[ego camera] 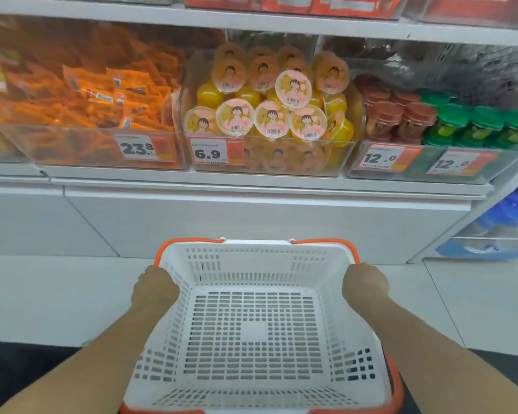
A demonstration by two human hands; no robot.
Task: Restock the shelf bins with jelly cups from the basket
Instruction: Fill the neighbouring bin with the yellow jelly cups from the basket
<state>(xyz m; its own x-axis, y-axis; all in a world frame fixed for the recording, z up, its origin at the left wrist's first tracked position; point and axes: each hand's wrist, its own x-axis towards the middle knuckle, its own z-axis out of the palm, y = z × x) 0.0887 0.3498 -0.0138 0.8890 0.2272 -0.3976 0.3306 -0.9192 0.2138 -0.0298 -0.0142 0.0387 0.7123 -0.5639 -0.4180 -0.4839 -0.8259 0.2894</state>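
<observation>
A: How do the fingers lie?

B: The fingers of the left hand (pixel 153 286) are curled over the left rim of the white perforated plastic basket with orange handles (pixel 253 336) and grip it. The right hand (pixel 365 284) does the same on the right rim. Both forearms reach forward from the bottom corners, and the hands hold the basket level between them.

A: What is in the basket?

B: I see only its white slotted bottom; no cups lie there.

A: Where are the jelly cups?

B: The round yellow jelly cups with pink cartoon lids (pixel 271 100) are piled in the clear plastic shelf bin (pixel 281 162) in the middle, straight above and beyond the basket. They rise over the front wall of the bin. A price tag reading 6.9 (pixel 216 152) is on the front of this bin.

A: And around it?

B: To the left stands a clear bin of orange snack packets (pixel 96 97), marked 23.8. To the right are brown-capped bottles (pixel 398 118) and green-capped bottles (pixel 473 127). All stand on a white shelf (pixel 251 182). Below it is a white cabinet front, and then the pale tiled floor (pixel 57 294).
</observation>
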